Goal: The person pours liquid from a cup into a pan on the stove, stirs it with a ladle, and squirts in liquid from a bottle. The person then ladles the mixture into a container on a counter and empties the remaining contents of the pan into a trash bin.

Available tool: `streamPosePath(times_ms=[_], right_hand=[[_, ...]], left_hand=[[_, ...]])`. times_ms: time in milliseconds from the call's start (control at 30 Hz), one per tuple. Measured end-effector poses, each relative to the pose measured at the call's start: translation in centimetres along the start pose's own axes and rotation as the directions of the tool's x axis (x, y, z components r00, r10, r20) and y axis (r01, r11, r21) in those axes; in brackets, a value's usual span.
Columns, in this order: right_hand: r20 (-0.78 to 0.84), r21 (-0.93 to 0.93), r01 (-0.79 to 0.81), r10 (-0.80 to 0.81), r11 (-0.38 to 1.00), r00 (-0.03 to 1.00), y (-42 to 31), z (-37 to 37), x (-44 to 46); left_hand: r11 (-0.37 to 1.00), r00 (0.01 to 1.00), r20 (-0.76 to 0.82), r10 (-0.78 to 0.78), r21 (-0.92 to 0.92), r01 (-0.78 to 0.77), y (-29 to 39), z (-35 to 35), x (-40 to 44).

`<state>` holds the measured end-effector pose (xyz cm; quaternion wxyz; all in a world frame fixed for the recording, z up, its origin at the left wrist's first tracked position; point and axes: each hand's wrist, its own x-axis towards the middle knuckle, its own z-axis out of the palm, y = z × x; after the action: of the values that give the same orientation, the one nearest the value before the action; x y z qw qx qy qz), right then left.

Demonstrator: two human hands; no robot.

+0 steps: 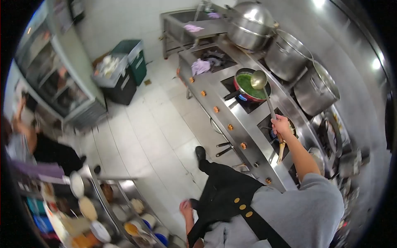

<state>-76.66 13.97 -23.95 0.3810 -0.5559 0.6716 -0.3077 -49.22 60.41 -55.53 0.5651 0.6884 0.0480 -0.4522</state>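
My right hand (281, 126) is closed around the handle of a long metal ladle (259, 79). The ladle's bowl hangs over a red frying pan (264, 97) on a lit burner. Bright green liquid (246, 84) fills that pan, and its black handle points toward the stove's front edge. Just below my right hand, a second pan with a pale wooden handle (281, 151) sits on another burner, partly hidden by the hand and forearm. My left hand (186, 208) hangs low at my side, fingers loosely bent, with nothing visible in it.
Large steel pots (285, 58) line the back of the stove (248, 136). A purple cloth (201, 66) lies near the far burner. Bins (120, 84) stand across the tiled floor. Another person (29, 140) is at left, beyond a shelf of containers (89, 208).
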Motion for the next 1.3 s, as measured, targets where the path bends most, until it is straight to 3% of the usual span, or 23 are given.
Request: streamPosePath(times_ms=[33,67,133,200,333,467,533,567,600,633,667,700,767,867,933,967,1000,1033,1067,1133,1167,1267,1300], right_hand=[[0.051,0.152,-0.057,0.049,0.987,0.997,0.0,-0.5,0.0],[0.106,0.293,-0.11,0.082,0.95,0.991,0.0,-1.2,0.1],[0.161,0.295,-0.134,0.089,0.946,0.983,-0.5,-2.9,0.2],[0.197,0.384,-0.203,0.135,0.901,0.971,-2.4,-4.1,-0.5],[0.191,0.42,-0.309,0.25,0.853,0.949,-5.7,-5.1,-1.3],[0.19,0.443,-0.377,0.326,0.813,0.926,-8.7,-5.0,-0.5],[0.198,0.493,-0.413,0.364,0.766,0.91,-8.7,-4.3,0.7],[0.227,0.494,-0.442,0.379,0.749,0.897,-8.1,-4.0,1.5],[0.233,0.492,-0.451,0.386,0.744,0.892,-7.7,-3.4,2.2],[0.213,0.507,-0.458,0.409,0.73,0.887,-7.3,-2.7,2.8],[0.189,0.523,-0.471,0.442,0.711,0.877,-7.2,-2.1,3.0],[0.193,0.504,-0.492,0.463,0.709,0.865,-7.7,-1.8,3.6],[0.161,0.429,-0.516,0.499,0.741,0.851,-9.0,-1.1,4.7],[0.12,0.376,-0.551,0.55,0.745,0.826,-9.3,0.9,5.6],[0.061,0.373,-0.578,0.602,0.726,0.796,-10.3,2.5,5.7],[0.024,0.393,-0.589,0.633,0.706,0.774,-10.9,3.2,5.7],[-0.019,0.373,-0.598,0.65,0.71,0.76,-11.8,4.3,5.5],[-0.054,0.359,-0.61,0.668,0.706,0.742,-12.9,6.0,5.0],[-0.108,0.276,-0.597,0.642,0.753,0.759,-12.9,7.6,4.5],[-0.342,-0.004,-0.345,0.323,0.939,0.883,-11.9,11.1,3.8],[-0.348,-0.019,-0.353,0.325,0.935,0.88,-11.7,11.9,3.8],[-0.414,-0.204,-0.4,0.291,0.894,0.863,-11.3,13.1,4.8],[-0.419,-0.301,-0.373,0.229,0.878,0.879,-10.2,12.7,4.6]], left_hand=[[0.73,0.89,0.239,0.389,0.509,-0.455,6.5,4.6,4.0],[0.423,0.694,0.373,0.616,0.587,-0.69,13.5,10.7,6.3],[0.101,0.416,0.616,0.669,0.479,-0.872,28.4,23.1,8.1],[-0.162,0.21,0.777,0.593,0.37,-0.915,39.1,35.3,7.8],[-0.497,0.025,0.938,0.345,0.205,-0.843,46.8,54.9,6.7],[-0.691,0.003,0.979,0.204,0.146,-0.708,45.3,65.4,10.4],[-0.771,0.121,0.99,-0.067,0.026,-0.636,46.7,66.5,8.4],[-0.595,0.107,0.994,-0.011,0.08,-0.8,47.3,66.1,7.4],[-0.593,0.114,0.993,-0.018,0.081,-0.801,47.3,66.2,7.9],[-0.254,0.109,0.994,0.03,0.113,-0.961,47.4,66.3,8.6],[0.125,0.126,0.99,0.065,0.117,-0.985,47.3,66.2,9.4],[0.531,0.009,0.999,0.031,-0.009,-0.848,49.8,65.4,8.1],[0.948,-0.176,0.98,-0.092,0.032,-0.317,55.1,62.4,3.0],[0.998,-0.477,0.877,-0.063,0.067,-0.009,60.9,57.8,-2.1],[0.953,-0.638,0.734,-0.235,0.301,-0.005,63.1,56.5,-1.4],[0.979,-0.704,0.697,0.137,0.014,0.205,62.5,57.8,-1.7],[0.87,-0.668,0.564,0.486,-0.242,0.429,62.2,58.6,-2.0],[0.98,-0.76,0.639,0.118,0.046,0.192,66.6,57.3,0.2],[0.976,-0.779,0.619,0.101,0.089,0.198,67.0,57.2,1.2],[0.911,-0.722,0.595,0.351,-0.039,0.411,67.0,57.1,2.5],[0.903,-0.717,0.594,0.365,-0.038,0.428,68.0,57.0,3.3],[0.916,-0.674,0.671,0.311,-0.022,0.401,71.4,56.1,5.9],[0.967,-0.73,0.659,0.18,0.018,0.255,71.9,55.8,7.5]])
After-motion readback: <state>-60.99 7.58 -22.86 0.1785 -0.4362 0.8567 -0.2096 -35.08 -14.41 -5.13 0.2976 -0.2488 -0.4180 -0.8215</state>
